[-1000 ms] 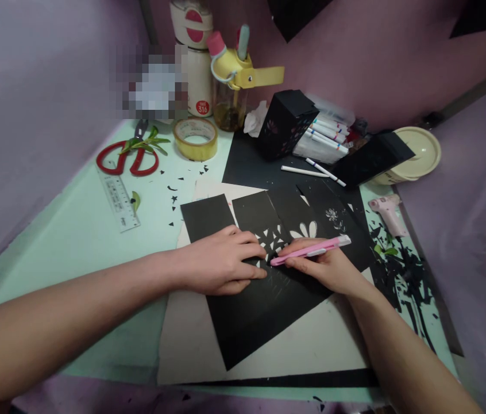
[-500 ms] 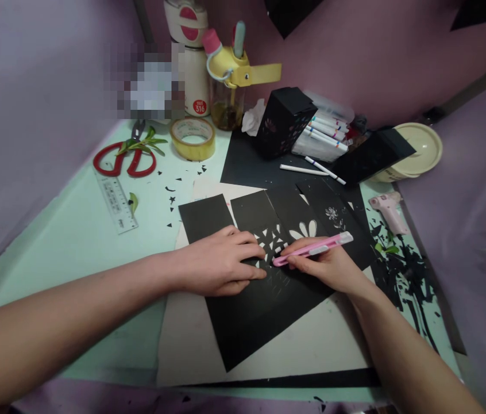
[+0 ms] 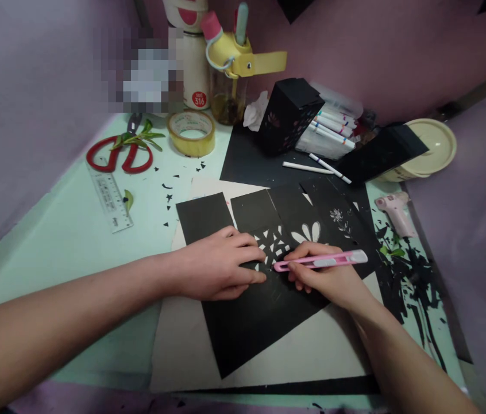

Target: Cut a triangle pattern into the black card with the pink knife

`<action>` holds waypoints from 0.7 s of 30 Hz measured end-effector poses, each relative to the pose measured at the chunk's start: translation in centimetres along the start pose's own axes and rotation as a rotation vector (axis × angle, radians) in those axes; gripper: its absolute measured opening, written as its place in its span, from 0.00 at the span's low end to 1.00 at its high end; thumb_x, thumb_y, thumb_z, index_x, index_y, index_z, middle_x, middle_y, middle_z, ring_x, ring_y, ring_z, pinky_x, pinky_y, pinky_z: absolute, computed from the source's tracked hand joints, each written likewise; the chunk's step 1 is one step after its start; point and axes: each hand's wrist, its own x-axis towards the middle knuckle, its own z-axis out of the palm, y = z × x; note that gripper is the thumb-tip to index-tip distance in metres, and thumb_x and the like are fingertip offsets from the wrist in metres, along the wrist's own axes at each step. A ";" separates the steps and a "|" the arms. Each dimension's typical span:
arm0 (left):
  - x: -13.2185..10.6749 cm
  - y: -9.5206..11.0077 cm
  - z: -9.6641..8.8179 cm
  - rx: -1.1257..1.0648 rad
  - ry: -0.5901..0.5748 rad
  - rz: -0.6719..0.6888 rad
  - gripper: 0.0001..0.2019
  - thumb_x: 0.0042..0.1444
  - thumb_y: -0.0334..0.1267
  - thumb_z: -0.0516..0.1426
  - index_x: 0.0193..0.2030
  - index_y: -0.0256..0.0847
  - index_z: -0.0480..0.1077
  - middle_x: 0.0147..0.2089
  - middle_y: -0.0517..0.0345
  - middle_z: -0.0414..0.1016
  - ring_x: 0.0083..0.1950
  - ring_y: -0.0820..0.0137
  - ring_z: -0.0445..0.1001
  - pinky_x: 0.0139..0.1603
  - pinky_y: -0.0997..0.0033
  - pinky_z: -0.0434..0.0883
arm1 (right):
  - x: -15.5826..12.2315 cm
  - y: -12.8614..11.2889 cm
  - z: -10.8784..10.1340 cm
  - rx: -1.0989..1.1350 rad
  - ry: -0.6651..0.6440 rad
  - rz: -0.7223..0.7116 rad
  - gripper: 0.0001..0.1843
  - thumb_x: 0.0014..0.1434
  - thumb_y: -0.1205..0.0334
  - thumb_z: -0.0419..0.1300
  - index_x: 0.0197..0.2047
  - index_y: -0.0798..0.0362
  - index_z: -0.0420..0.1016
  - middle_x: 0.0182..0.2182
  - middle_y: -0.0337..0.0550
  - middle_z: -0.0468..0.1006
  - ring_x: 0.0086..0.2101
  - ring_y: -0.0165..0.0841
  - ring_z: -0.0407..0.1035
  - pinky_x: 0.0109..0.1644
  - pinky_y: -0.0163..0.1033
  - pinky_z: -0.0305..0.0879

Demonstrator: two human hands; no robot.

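My flat left hand [image 3: 219, 265], fingers together, pins the flimsy-looking black paper [image 3: 247, 325] beside the cutouts; my right hand [image 3: 331, 280] clamps the light pink knife [image 3: 321, 260] near its tip.

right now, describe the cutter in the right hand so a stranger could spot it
On the mint-green table lies a black paper sheet with cut-outs. The right hand holds a slim pink craft knife over it. Unlike the pink glue gun nearby, it is pen-thin.

A pink craft knife [image 3: 318, 261] is gripped by the right hand [image 3: 333, 276]; black paper [image 3: 264, 299] is pressed flat by the left hand [image 3: 217, 264].
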 end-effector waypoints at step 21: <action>0.0 -0.1 0.2 0.025 0.036 0.030 0.15 0.63 0.36 0.54 0.55 0.47 0.73 0.55 0.50 0.73 0.54 0.57 0.68 0.49 0.59 0.62 | -0.5 -0.1 -0.3 0.079 -0.086 0.093 0.14 0.60 0.53 0.65 0.42 0.56 0.78 0.27 0.42 0.80 0.23 0.26 0.71 0.22 0.29 0.65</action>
